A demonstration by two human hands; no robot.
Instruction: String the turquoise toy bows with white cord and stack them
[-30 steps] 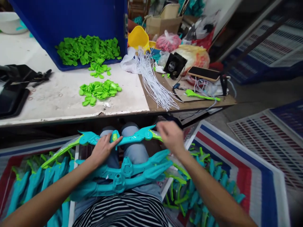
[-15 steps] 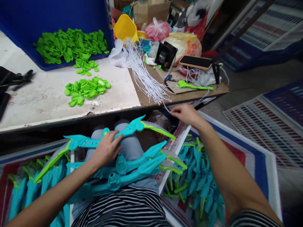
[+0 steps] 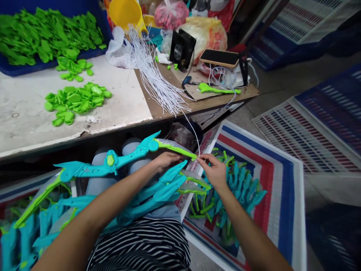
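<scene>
A teal toy bow (image 3: 135, 151) with lime-green limb tips lies across my lap. My left hand (image 3: 166, 161) is closed at its right-hand green limb, with the fingertips partly hidden. At the tip of that limb, my right hand (image 3: 213, 169) pinches the end of a white string (image 3: 195, 130), which runs up to a bundle of white strings (image 3: 160, 82) on the table edge. Beneath my forearms, more teal bows (image 3: 158, 194) rest on my lap, their green tips pointing right.
Crates holding teal bows stand at both sides, including a striped-lined crate (image 3: 270, 177) at right. On the table (image 3: 124, 98) are loose green pieces (image 3: 77, 98), a blue bin (image 3: 105, 30), a small black fan (image 3: 182, 49), a phone (image 3: 220, 57) and a yellow scoop (image 3: 125, 15).
My right hand has drawn one white string down to the bow's right tip. My left hand has slid from the bow's middle to its right limb. The view has shifted right.
</scene>
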